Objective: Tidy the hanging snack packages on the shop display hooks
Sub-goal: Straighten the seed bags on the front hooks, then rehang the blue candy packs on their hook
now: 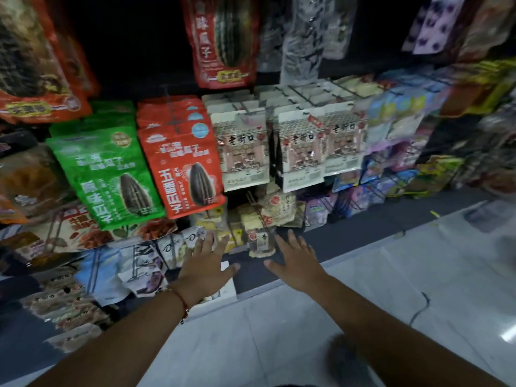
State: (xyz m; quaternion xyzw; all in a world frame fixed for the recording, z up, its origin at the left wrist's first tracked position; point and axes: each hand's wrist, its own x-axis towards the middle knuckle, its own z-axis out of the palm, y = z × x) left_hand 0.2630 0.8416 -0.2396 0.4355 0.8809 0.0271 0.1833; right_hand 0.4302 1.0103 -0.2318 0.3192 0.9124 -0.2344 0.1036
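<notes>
Head view, only one. Both hands reach low into the centre of the frame, toward the bottom row of the display. Left hand [208, 263] is spread, fingers straight, fingertips at the white crinkly packets with black script [170, 247] hanging lower left of centre; contact looks likely but blur makes it hard to tell. A red string bracelet [183, 303] sits on that wrist. Right hand [297, 263] is also spread flat, holding nothing, just beside the small clear packet of pale snack with a red round label [261, 241], which hangs at the centre bottom of the rack.

Above them, mid frame: glossy green sunflower-seed bag [106, 174] at left, glossy red sunflower-seed bag [181, 160] next to it, then cream paper bags printed with a shopfront [243, 146] on thin wire hooks [307, 93]. Right side of the frame is blurred mixed packets. Pale tiled floor [363, 289] fills the lower right.

Step in hand, as judged: approach to the lowest hooks, nothing gripped yet. The small clear packets look jumbled and tilted, so they are probably the target. Next move calls for closing fingers on the front packets, squaring them face-out and sliding them along the hook without pulling one off.
</notes>
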